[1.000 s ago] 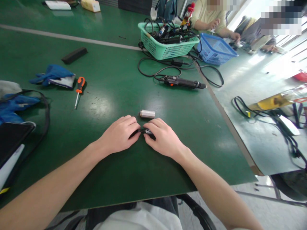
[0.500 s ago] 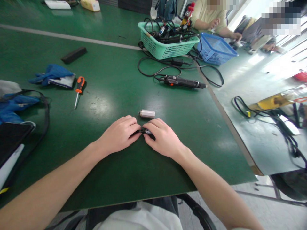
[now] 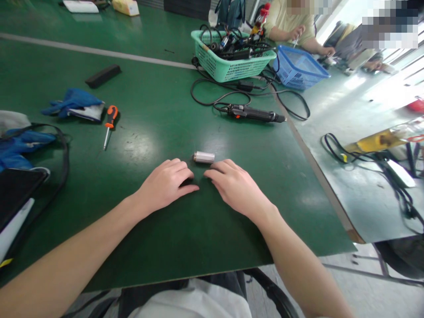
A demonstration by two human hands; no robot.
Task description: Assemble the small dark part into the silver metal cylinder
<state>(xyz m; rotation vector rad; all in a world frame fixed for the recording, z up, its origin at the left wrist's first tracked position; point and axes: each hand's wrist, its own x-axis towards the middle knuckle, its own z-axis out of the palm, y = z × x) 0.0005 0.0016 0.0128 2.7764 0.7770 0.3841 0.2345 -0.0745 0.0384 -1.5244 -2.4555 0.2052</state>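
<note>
On the green table [image 3: 232, 247], a small silver metal cylinder [image 3: 204, 157] lies just beyond my two hands. My left hand [image 3: 168, 184] rests on the tabletop with its thumb stretched away from curved fingers. Dark shadow fills the gap under those fingers, and whether anything lies there is unclear. Across a short gap, my right hand [image 3: 233, 183] is close to the cylinder, its fingers bent down and together. What the right fingers hold, if anything, is hidden. The small black-and-silver part from earlier is out of sight.
A black electric screwdriver [image 3: 255, 113] with a looping cord lies beyond. An orange-handled screwdriver [image 3: 110, 126] and blue cloth [image 3: 74, 102] are at left. Behind stand a green basket [image 3: 232, 68] of tools and a blue basket [image 3: 300, 73]. Co-workers sit at far right.
My hands have drawn apart, the right one moving slightly right and away from me. The black-and-silver part between my fingertips no longer shows. The silver cylinder stays put.
</note>
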